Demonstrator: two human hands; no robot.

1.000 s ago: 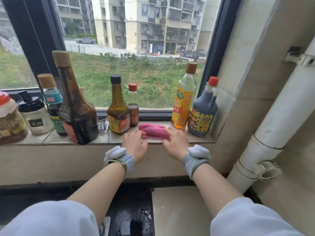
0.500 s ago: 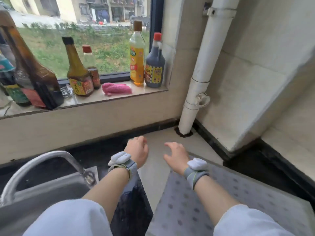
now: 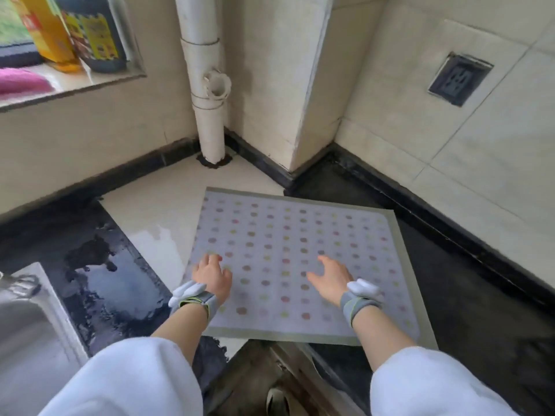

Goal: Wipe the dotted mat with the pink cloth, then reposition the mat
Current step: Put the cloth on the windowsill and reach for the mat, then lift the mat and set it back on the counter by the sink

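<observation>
The rectangular grey-bordered mat with coloured dots (image 3: pixel 300 259) lies flat on the surface (image 3: pixel 168 211). Left hand (image 3: pixel 212 277) and right hand (image 3: pixel 332 280) are over its near half, fingers released, grasping nothing. The crumpled pink cloth (image 3: pixel 22 82) sits on the far-left windowsill (image 3: pixel 99 82).

Dotted mat (image 3: pixel 300 250) on counter (image 3: pixel 168 205) — sink (image 3: pixel 30 325) left, pipe (image 3: pixel 207 85) behind, cloth (image 3: pixel 21 81) on sill (image 3: pixel 75 85).

Light: soft daylight, bright, from window upper left | Shadows: faint, diffuse | Glare: sky reflection on wet black counter (image 3: pixel 114 280) | Blur: motion smear overall, pink cloth (image 3: pixel 24 82) and bottles (image 3: pixel 72 31) softest | Distortion: wide-angle bowing of pipe (image 3: pixel 207 85) and wall edges
</observation>
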